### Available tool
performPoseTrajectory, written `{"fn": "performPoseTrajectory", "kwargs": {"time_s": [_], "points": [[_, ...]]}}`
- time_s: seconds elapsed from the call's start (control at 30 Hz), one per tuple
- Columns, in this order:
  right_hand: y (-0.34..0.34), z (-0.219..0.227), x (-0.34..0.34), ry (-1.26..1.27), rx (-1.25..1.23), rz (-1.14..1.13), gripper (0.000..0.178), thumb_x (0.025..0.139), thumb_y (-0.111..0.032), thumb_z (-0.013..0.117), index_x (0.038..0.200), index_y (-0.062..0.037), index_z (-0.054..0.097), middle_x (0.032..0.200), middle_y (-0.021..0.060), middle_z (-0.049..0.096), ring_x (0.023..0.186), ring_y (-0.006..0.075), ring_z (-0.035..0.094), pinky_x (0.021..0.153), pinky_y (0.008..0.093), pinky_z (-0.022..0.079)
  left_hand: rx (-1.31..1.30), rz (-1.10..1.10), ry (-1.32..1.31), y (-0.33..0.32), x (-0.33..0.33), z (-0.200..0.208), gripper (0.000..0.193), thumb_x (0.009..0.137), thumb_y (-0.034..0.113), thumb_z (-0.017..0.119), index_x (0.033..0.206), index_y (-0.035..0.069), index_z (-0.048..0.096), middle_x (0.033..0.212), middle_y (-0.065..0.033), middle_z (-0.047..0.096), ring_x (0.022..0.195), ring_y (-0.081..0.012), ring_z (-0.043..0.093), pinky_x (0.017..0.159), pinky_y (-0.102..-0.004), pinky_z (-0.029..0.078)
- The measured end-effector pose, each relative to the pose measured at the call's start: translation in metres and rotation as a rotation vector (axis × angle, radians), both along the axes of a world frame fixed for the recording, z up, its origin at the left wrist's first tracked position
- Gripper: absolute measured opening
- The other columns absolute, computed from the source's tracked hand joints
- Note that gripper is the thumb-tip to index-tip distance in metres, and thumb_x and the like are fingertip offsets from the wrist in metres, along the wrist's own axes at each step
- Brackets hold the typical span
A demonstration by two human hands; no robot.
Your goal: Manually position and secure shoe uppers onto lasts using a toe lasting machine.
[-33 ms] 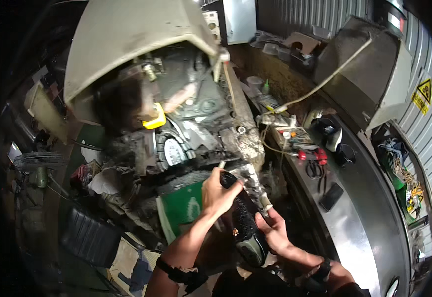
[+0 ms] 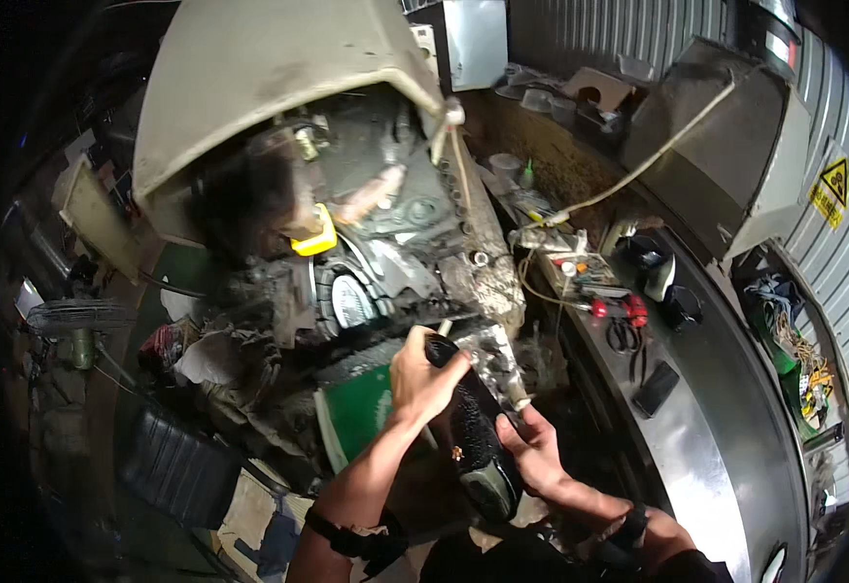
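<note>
A dark shoe [image 2: 475, 418] with a fuzzy black upper and a small gold ornament is held at a slant between my two hands, in front of a machine. My left hand [image 2: 422, 379] is closed round its far end, thumb lying over the edge of the opening. Lower down, my right hand [image 2: 538, 455] grips the shoe's right side, with the thumb on top; the undersides of the fingers are hidden. A round wheel [image 2: 348, 299] with a pale centre sits inside the machine, beyond my left hand. Beneath my left forearm lies a green panel [image 2: 354, 413].
A large beige hood [image 2: 278, 58] covers the machine, with a yellow part [image 2: 314, 233] under it. On the right, a metal bench [image 2: 711, 428] carries a phone [image 2: 655, 389], scissors [image 2: 623, 337] and dark shoes [image 2: 643, 250]. A black stool-like seat [image 2: 173, 466] stands at left.
The view has shifted slightly, so the machine and bench appear a little further right. Both hands keep their hold on the shoe.
</note>
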State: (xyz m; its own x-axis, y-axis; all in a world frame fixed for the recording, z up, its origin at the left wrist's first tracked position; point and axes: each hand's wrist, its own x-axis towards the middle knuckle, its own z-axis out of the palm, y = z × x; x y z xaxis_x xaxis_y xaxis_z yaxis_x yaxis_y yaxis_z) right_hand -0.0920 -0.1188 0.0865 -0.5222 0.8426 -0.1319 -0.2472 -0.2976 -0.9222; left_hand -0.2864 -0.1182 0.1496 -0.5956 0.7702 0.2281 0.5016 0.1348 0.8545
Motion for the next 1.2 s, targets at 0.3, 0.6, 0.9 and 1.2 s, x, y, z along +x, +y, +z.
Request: {"fn": "performPoseTrajectory", "kwargs": {"time_s": [0.3,0.6,0.9,1.2], "points": [[0.015,0.008,-0.165,0.236,-0.162,0.030,0.033,0.097,-0.015,0.064,0.126,-0.0006,0.057,0.101,0.0027,0.068,0.087,0.0066,0.058,0.076,0.0230,0.048,0.245,0.100,-0.749,-0.025,-0.150,0.015,0.031,0.096,0.040,0.063,0.091,0.009,0.058,0.083,0.0053,0.052,0.078,-0.0070,0.050,0.073,-0.0249,0.042],[0.055,-0.014,-0.244,0.168,-0.221,0.001,0.067,0.097,-0.019,0.065,0.150,0.0017,0.030,0.146,0.0114,0.048,0.128,0.0190,0.048,0.105,0.0324,0.042,0.424,0.021,-1.246,-0.059,-0.144,-0.042,0.033,0.099,0.033,0.058,0.111,0.003,0.066,0.110,-0.0068,0.068,0.100,-0.0201,0.063,0.092,-0.0354,0.048],[0.071,0.004,-0.262,-0.286,0.072,-0.022,0.068,0.096,-0.028,0.062,0.145,0.0104,0.034,0.134,0.0179,0.055,0.140,0.0199,0.026,0.116,0.0324,-0.012,0.422,0.274,-1.283,-0.039,-0.159,-0.060,0.027,0.097,0.030,0.064,0.097,0.003,0.070,0.101,-0.0030,0.067,0.092,-0.0138,0.058,0.085,-0.0304,0.047],[0.090,-0.055,-0.268,0.114,0.014,-0.001,0.073,0.096,-0.011,0.063,0.152,0.0064,0.020,0.119,0.0020,0.064,0.110,0.0029,0.053,0.115,0.0382,-0.018,0.529,0.485,-0.795,-0.013,-0.151,-0.122,0.040,0.100,0.027,0.060,0.067,0.008,0.048,0.067,0.0092,0.038,0.065,-0.0046,0.033,0.057,-0.0265,0.029]]}}
